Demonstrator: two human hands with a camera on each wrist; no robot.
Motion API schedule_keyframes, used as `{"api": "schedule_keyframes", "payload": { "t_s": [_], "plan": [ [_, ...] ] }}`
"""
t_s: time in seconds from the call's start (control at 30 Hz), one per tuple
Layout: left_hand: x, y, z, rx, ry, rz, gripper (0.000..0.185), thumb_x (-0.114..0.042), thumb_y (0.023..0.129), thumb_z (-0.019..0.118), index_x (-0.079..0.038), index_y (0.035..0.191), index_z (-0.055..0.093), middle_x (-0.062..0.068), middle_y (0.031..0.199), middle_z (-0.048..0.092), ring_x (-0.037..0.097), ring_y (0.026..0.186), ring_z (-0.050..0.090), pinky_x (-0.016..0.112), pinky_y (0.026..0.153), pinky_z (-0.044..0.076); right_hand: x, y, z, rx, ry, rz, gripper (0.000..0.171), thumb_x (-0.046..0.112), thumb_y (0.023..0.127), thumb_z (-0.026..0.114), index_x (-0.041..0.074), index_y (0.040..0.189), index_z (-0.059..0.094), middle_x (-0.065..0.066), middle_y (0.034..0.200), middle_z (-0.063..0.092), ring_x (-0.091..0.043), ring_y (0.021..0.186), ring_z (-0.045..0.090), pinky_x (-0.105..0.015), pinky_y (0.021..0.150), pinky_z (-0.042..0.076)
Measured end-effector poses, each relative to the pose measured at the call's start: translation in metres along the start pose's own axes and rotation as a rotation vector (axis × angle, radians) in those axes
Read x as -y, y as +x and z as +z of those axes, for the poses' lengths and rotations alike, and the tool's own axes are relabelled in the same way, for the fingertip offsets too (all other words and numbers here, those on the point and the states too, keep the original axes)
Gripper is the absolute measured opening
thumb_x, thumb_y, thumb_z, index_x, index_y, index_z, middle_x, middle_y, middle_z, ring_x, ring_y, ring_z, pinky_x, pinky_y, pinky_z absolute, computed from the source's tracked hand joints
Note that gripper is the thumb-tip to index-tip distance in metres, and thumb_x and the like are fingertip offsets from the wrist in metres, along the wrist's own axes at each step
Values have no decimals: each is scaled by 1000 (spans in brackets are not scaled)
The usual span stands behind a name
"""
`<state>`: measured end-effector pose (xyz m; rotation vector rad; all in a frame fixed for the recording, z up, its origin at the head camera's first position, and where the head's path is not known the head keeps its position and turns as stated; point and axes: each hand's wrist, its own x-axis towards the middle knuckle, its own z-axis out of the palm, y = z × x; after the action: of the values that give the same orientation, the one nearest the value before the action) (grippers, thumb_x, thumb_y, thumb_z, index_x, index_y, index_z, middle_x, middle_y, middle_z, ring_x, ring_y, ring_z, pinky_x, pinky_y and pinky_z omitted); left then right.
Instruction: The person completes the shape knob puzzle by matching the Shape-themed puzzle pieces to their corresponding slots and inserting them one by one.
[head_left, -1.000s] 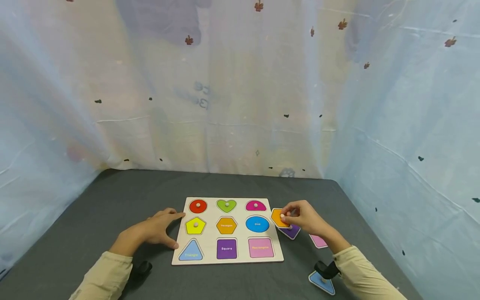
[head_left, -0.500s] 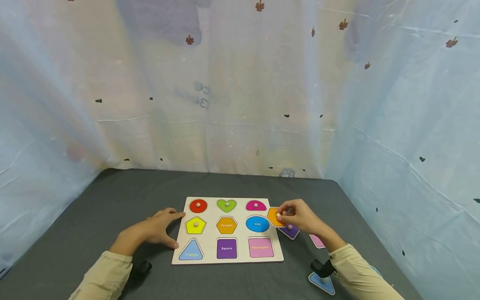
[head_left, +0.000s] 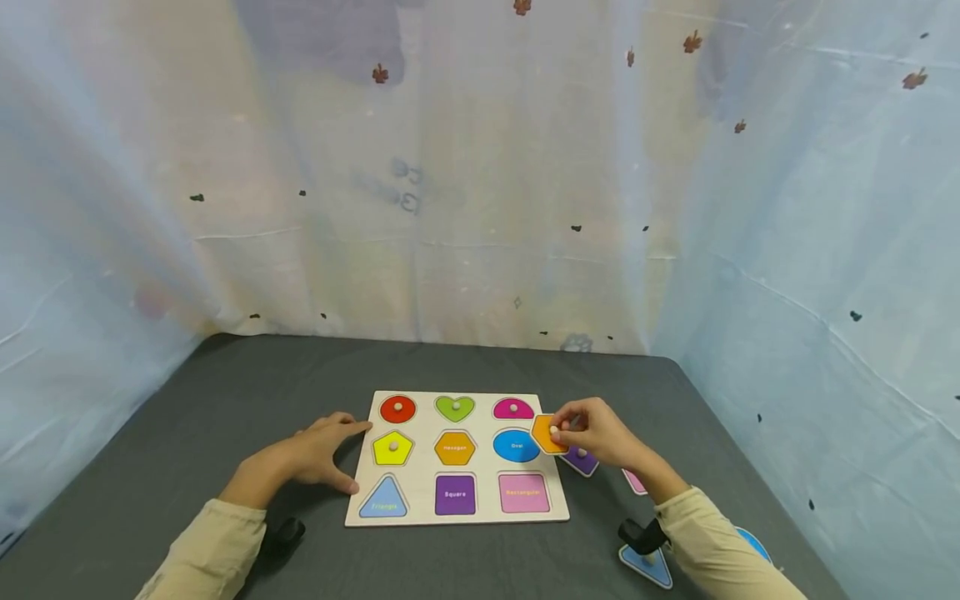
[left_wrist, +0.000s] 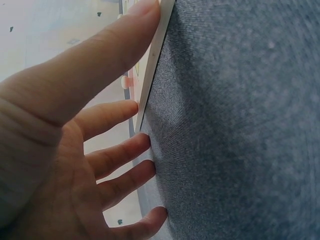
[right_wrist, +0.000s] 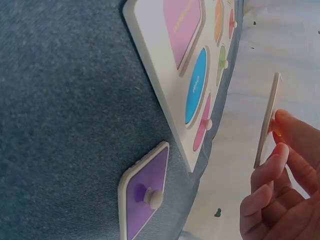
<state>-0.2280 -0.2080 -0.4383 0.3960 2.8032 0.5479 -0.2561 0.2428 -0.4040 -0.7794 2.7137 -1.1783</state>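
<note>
A wooden shape puzzle board (head_left: 557, 508) lies on the dark grey table. Its circle, heart, semicircle and pentagon pieces are seated; the other slots show only their labels. My left hand (head_left: 347, 454) rests flat on the table, its straight fingers (left_wrist: 115, 50) against the board's left edge (left_wrist: 152, 65). My right hand (head_left: 558, 429) pinches the knob of an orange hexagon piece (head_left: 544, 435), held just above the board's right edge. In the right wrist view that piece (right_wrist: 267, 120) is lifted, seen edge-on beside the fingertips (right_wrist: 272, 165). A purple square piece (head_left: 581, 461) lies under the hand.
Loose on the cloth at the right are a pink piece (head_left: 634, 481), a blue triangle (head_left: 647, 567) and a blue oval (head_left: 752, 543). The purple square (right_wrist: 145, 195) lies close to the board (right_wrist: 160, 60). Sheer curtains enclose the table on three sides.
My right hand has carried the orange hexagon piece up and to the left, from beside the purple square to the board's right edge. The left hand has stayed put.
</note>
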Motion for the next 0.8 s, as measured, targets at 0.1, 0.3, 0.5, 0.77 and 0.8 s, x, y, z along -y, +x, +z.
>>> {"api": "schedule_keyframes", "payload": {
  "t_s": [0.1,0.3,0.5,0.77,0.8],
  "plan": [
    [-1,0,-1,0,0,4,102,-40,67,94,-14,152,46,20,149,43,41,133,44,78,103,31,2,2,-2,-4,-1,-3,13,12,92,74,1,99,74,-9,84,61,-11,62,52,-21,55,51],
    [-3,-1,-3,8,-6,-6,102,-39,67,94,-14,153,44,20,150,42,43,135,42,81,104,27,5,5,-1,8,1,-15,13,12,93,73,2,100,74,-9,85,62,-10,62,52,-24,53,52],
    [-6,0,-3,1,-5,0,102,-38,68,94,-14,153,44,20,149,43,42,134,42,80,104,27,10,7,0,3,-22,-41,11,11,93,73,2,98,74,-8,84,63,-12,60,52,-19,51,46],
    [-5,-1,-4,3,-2,-4,101,-37,67,94,-13,152,46,19,148,44,41,132,44,80,104,28,15,13,5,7,-14,-33,10,11,92,74,3,98,75,-7,85,63,-10,62,51,-20,55,48],
    [-4,-1,-3,3,-5,-8,101,-37,67,94,-13,152,46,19,148,44,40,132,44,80,104,28,16,14,6,10,-11,-34,10,11,92,74,3,98,75,-7,85,64,-10,62,52,-21,56,50]
  ]
}}
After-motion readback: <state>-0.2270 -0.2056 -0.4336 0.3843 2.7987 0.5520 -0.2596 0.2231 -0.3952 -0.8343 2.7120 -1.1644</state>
